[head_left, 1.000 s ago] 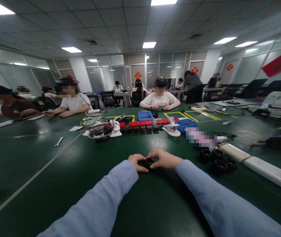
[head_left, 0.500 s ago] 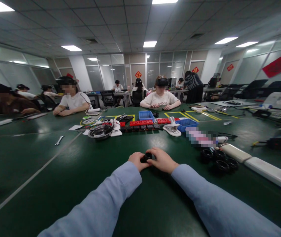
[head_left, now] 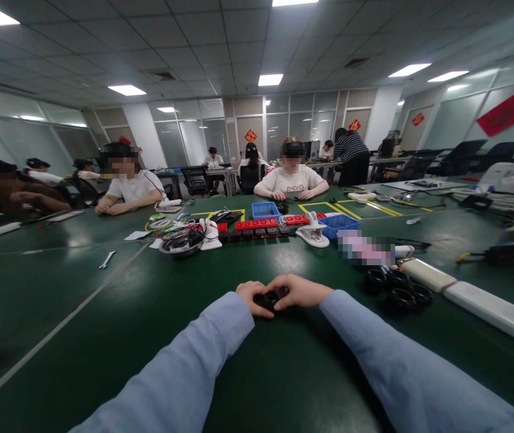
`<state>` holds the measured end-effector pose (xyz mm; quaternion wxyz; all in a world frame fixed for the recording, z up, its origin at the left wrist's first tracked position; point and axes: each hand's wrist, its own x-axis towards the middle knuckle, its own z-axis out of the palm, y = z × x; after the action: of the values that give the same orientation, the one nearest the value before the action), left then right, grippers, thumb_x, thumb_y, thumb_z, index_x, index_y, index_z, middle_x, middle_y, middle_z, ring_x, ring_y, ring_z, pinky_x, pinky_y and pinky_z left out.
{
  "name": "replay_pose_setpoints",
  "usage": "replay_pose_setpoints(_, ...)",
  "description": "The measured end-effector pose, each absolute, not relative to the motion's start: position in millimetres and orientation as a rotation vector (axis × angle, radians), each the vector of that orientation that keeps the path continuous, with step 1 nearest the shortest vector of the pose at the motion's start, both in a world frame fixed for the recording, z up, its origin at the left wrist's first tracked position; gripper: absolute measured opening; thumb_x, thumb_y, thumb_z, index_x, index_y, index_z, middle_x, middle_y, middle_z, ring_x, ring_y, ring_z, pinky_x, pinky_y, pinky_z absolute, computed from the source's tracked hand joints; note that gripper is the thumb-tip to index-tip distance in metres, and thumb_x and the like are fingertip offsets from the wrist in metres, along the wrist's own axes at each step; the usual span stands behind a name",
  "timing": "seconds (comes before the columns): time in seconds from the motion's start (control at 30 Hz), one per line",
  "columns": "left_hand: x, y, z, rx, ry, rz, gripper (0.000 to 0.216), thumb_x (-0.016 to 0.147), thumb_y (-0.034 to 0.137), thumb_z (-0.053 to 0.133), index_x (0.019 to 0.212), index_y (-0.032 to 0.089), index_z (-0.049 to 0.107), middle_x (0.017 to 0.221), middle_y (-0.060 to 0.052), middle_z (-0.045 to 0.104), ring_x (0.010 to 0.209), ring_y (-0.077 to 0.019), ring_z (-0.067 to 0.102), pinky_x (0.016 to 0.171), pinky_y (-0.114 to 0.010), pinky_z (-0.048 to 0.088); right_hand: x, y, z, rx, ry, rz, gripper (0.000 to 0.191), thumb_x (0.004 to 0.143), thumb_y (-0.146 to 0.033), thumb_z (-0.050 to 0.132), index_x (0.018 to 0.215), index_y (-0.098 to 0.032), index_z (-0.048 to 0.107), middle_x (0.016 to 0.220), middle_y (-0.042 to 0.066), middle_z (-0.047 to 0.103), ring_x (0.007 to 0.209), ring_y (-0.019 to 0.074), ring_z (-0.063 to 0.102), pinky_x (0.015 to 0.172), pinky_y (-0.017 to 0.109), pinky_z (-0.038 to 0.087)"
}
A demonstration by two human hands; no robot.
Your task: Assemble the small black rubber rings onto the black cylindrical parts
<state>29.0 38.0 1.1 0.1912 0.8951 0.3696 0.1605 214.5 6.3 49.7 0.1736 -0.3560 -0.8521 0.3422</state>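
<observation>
Just below the middle of the frame, a small black round part with a ring-like opening (head_left: 269, 298) is being gripped by both bare hands, low over the dark green, glossy tabletop (head_left: 284, 385); whether it is being borne by the surface cannot be told. Its left side is being clasped by the left hand (head_left: 251, 296), whose fingers are being curled over the far edge while the thumb is being laid along the near edge, pointing right. Its right side is being pinched by the right hand (head_left: 300, 291), whose index finger is being arched over the top and whose thumb is being pressed inward. The fingertips of the two hands are being brought close together above the part, which is being partly hidden by them. Both forearms, in light blue long sleeves, are being extended from the lower corners and angled inward, so that a wedge is being formed.

Right of centre, a cluster of black glossy ring-shaped parts (head_left: 395, 288) is being displayed near a long white plastic bar (head_left: 493, 310). In mid-frame, a row of red rectangular blocks (head_left: 255, 225) is being flanked by a white clamp-like stand (head_left: 314, 237). At left, a silver metal wrench (head_left: 107, 260) is being supported by the tabletop.
</observation>
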Motion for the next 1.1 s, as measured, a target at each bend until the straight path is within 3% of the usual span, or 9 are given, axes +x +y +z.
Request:
replay_pose_setpoints(0.2, 30.4, 39.6, 1.7, 2.434, 1.137, 0.460, 0.049, 0.047, 0.046, 0.069, 0.087, 0.018, 0.062, 0.077, 0.000, 0.056, 0.074, -0.0159, 0.052, 0.065, -0.022, 0.039, 215.1, 9.9, 43.7, -1.020, -2.252, 1.161, 0.042, 0.060, -0.021, 0.064, 0.101, -0.017, 0.057, 0.083, 0.000, 0.058, 0.068, 0.0104, 0.048, 0.063, 0.022, 0.038)
replay_pose_setpoints(0.5, 32.1, 37.9, 1.4, 2.318, 1.274, 0.609, 0.028, 0.061, 0.035, 0.063, 0.083, 0.017, 0.064, 0.070, 0.000, 0.057, 0.068, -0.0137, 0.052, 0.061, -0.022, 0.038, 209.2, 14.8, 25.4, -1.247, -1.972, 0.867, 0.032, 0.058, -0.020, 0.064, 0.088, -0.013, 0.054, 0.075, 0.000, 0.054, 0.061, 0.0095, 0.046, 0.058, 0.023, 0.038)
replay_pose_setpoints(0.73, 43.0, 28.3, 0.1, 2.465, 1.527, 0.621, 0.048, 0.054, 0.057, 0.059, 0.080, 0.017, 0.060, 0.073, -0.003, 0.054, 0.072, -0.0195, 0.052, 0.061, -0.026, 0.038, 195.7, 12.4, 12.2, -1.315, -1.879, 0.593, 0.028, 0.058, -0.025, 0.064, 0.083, -0.015, 0.057, 0.077, 0.002, 0.054, 0.065, 0.0115, 0.046, 0.060, 0.024, 0.037)
replay_pose_setpoints(0.83, 43.2, 29.8, -1.5, 2.465, 1.579, 0.582, 0.044, 0.057, 0.055, 0.058, 0.078, 0.017, 0.060, 0.073, -0.004, 0.055, 0.073, -0.0200, 0.052, 0.062, -0.027, 0.038, 197.5, 13.3, 14.6, -1.269, -1.906, 0.697, 0.031, 0.059, -0.023, 0.064, 0.088, -0.014, 0.058, 0.076, 0.001, 0.055, 0.065, 0.0112, 0.046, 0.061, 0.024, 0.037)
replay_pose_setpoints(1.1, 28.7, 46.0, -5.2, 2.571, 1.096, 0.459, 0.049, 0.047, 0.052, 0.067, 0.085, 0.021, 0.062, 0.089, -0.001, 0.059, 0.083, -0.0186, 0.051, 0.073, -0.026, 0.038, 214.4, 12.2, 38.6, -1.110, -2.164, 1.086, 0.036, 0.058, -0.020, 0.065, 0.094, -0.015, 0.060, 0.076, 0.000, 0.056, 0.064, 0.0104, 0.045, 0.061, 0.024, 0.036)
